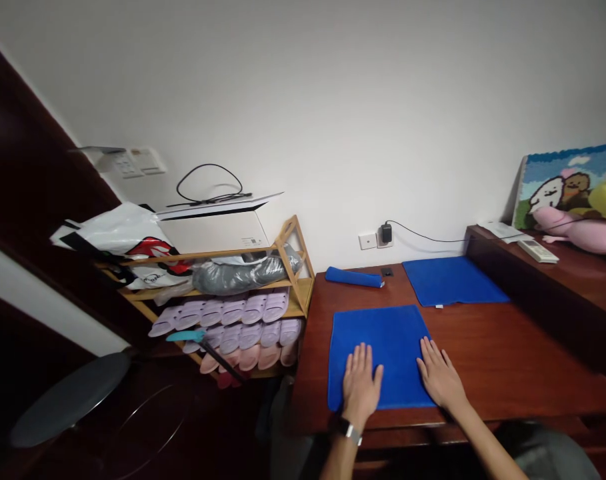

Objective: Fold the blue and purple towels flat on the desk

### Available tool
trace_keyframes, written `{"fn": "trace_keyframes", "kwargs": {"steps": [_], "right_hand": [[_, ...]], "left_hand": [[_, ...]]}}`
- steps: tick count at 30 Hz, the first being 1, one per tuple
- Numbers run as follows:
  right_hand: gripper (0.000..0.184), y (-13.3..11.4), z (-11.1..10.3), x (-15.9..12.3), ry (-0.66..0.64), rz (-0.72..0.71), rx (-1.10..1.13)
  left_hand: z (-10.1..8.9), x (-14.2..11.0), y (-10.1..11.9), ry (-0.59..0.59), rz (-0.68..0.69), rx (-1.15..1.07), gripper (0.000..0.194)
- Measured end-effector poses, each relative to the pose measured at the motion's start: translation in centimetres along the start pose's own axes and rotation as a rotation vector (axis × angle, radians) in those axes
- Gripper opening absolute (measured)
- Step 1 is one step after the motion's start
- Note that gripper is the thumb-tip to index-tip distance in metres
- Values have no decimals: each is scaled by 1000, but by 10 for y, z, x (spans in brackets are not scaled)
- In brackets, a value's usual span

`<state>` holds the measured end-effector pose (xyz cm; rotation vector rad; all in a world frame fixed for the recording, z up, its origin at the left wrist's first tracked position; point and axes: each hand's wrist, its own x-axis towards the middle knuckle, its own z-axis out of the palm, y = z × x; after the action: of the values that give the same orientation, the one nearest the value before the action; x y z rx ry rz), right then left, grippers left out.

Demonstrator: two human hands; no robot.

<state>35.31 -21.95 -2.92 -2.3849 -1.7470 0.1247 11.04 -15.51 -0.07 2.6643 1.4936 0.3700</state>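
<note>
A blue cloth (383, 330) lies spread flat near the front edge of the wooden table. On its left part rests my left hand (363, 383), palm down with the fingers stretched out. My right hand (440, 377) lies flat at the cloth's right edge, its fingertips on or beside the border. Neither hand grips anything. Farther back on the right is a second blue cloth (453, 280), also flat, with a small white tag on its near edge. A rolled or folded blue cloth (353, 277) lies at the back left of the table.
The table (503, 353) meets a wall with a plugged-in black charger (386, 232). A raised ledge at right bears a remote control (537, 251), a pink plush toy (583, 230) and a picture (563, 183). Left stand a shoe rack (295, 293) with several slippers and a round stool (73, 397).
</note>
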Motion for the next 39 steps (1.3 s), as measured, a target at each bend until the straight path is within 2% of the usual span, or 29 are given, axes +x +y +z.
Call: {"fn": "trace_keyframes", "kwargs": {"steps": [3,5,11,16,19,21,23,26,28,29,30,32,37,39], "right_hand": [[73,-1,-1,2,1,7,-5],[72,-2,-1,1,8,11,-15],[72,-7,4,-23,140,-51,9],[73,-8,14,-38,118,-37,59],[73,-10,14,-37,117,-32,66],[73,-10,12,-36,106,-30,61],[73,-9,11,-37,88,-31,52],[68,-6,11,-38,69,-73,36],[66,-3,12,-39,62,-97,31],[67,-3,13,-38,59,-95,31],[67,-2,13,-38,56,-84,34],[70,-3,14,-37,61,-56,43],[75,-5,16,-36,92,-31,47],[77,-5,19,-38,92,-27,36]], "left_hand": [[-7,-28,-54,41,-132,106,64],[-8,-41,-72,66,-142,133,63],[-3,-48,-76,115,-105,122,62],[-9,-49,-76,141,-108,115,58],[-19,-41,-49,186,-83,90,57],[-24,-30,-13,173,1,30,56],[-24,-15,32,117,140,-57,56],[-15,6,90,10,304,-164,60],[-7,13,106,-47,333,-189,61],[-2,13,105,-59,323,-185,62],[1,11,99,-55,300,-172,62],[5,3,71,-19,227,-122,61],[0,-26,-33,50,-75,58,60],[-2,-35,-63,67,-136,99,60]]}}
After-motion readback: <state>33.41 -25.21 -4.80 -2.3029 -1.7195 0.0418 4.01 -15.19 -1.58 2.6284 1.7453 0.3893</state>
